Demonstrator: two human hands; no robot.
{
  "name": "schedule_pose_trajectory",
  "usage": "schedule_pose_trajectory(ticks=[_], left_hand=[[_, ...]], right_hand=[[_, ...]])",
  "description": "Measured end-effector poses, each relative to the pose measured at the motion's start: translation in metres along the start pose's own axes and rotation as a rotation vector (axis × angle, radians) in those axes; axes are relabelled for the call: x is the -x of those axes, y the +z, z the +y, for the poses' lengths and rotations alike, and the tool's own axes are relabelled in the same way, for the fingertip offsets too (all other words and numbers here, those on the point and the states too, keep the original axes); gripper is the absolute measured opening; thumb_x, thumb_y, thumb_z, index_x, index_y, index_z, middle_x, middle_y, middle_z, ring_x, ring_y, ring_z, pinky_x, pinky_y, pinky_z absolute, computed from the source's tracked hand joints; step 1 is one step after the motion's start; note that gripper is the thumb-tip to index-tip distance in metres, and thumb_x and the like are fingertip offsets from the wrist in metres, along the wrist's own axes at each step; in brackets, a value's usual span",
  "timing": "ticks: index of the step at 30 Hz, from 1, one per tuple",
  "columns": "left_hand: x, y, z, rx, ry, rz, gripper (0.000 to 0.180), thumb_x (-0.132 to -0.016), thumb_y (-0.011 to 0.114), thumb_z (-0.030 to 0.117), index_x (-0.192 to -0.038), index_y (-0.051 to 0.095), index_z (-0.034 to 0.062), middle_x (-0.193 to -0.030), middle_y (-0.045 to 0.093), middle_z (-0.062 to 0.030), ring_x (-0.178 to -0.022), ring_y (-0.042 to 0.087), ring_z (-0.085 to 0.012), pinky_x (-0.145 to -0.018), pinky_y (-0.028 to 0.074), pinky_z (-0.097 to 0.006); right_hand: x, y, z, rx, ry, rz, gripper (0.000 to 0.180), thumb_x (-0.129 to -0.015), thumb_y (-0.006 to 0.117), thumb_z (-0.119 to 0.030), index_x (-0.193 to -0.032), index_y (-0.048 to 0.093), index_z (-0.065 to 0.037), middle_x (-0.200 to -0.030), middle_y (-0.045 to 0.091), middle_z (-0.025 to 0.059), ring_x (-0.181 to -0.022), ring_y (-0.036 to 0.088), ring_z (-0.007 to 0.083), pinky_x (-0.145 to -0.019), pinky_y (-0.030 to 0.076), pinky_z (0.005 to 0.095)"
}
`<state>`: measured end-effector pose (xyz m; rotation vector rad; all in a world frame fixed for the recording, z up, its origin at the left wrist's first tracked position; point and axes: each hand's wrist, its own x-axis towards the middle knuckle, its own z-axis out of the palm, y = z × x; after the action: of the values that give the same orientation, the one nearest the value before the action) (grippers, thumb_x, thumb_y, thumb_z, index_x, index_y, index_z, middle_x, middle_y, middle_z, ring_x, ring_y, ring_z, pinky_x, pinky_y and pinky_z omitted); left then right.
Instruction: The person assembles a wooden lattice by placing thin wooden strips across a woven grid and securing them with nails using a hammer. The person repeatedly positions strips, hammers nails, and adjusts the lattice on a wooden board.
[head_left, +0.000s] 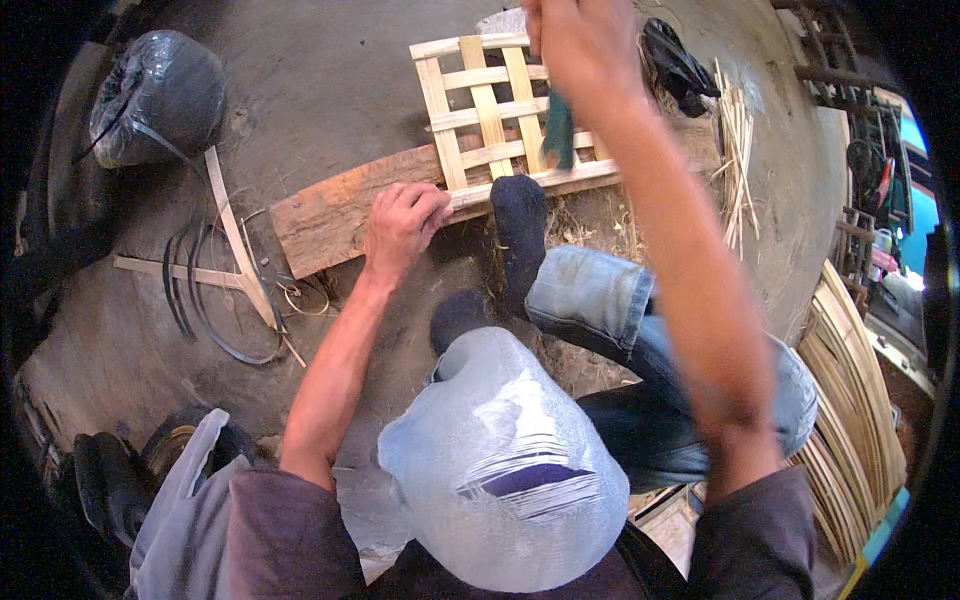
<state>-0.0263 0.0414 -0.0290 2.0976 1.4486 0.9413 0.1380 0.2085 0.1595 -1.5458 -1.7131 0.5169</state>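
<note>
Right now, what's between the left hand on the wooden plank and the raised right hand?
In the head view, the woven bamboo-strip lattice lies between the left hand and right hand, over the weathered wooden plank.

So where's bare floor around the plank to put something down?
Bare floor lies between the black bag and the lattice, above the plank. More sits left of the left hand, below the curved strips. Crowded: under the lattice, right by the stick bundles.

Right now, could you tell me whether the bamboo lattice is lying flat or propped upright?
Lying flat: the bamboo lattice rests across the wooden plank, pinned by the left hand and a socked foot.
</note>
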Motion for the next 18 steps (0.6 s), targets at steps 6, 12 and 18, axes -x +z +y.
schedule_pose_trajectory(ticks=[6, 12, 18], left_hand=[[-0.001, 0.0, -0.007, 0.048, 0.033, -0.031, 0.016, -0.084, 0.074, 0.019, -0.099, 0.071, 0.0142, -0.099, 0.07, -0.0004, -0.095, 0.063, -0.0225, -0.083, 0.049, -0.038], [-0.006, -0.015, -0.011, 0.016, 0.01, -0.127, 0.015, -0.086, 0.073, 0.019, -0.1, 0.071, 0.0137, -0.101, 0.07, -0.0007, -0.096, 0.063, -0.0222, -0.082, 0.047, -0.038], [0.001, -0.015, -0.018, 0.028, 0.027, -0.084, 0.015, -0.085, 0.075, 0.02, -0.097, 0.071, 0.0142, -0.1, 0.07, -0.0002, -0.096, 0.062, -0.0216, -0.081, 0.046, -0.037]], right_hand=[[0.194, 0.005, 0.023, 0.039, 0.488, -0.058, 0.026, -0.105, 0.047, -0.022, -0.106, 0.054, 0.003, -0.084, 0.061, 0.0257, -0.08, 0.061, 0.0472, -0.069, 0.047, 0.0494], [0.252, 0.015, 0.048, 0.073, 0.307, -0.097, 0.019, -0.104, 0.05, -0.018, -0.104, 0.052, 0.002, -0.078, 0.058, 0.0224, -0.068, 0.058, 0.0421, -0.061, 0.045, 0.0474], [0.249, 0.02, 0.051, 0.057, 0.337, -0.12, 0.018, -0.103, 0.051, -0.017, -0.104, 0.051, 0.001, -0.081, 0.059, 0.0244, -0.073, 0.059, 0.0442, -0.062, 0.045, 0.0478]])
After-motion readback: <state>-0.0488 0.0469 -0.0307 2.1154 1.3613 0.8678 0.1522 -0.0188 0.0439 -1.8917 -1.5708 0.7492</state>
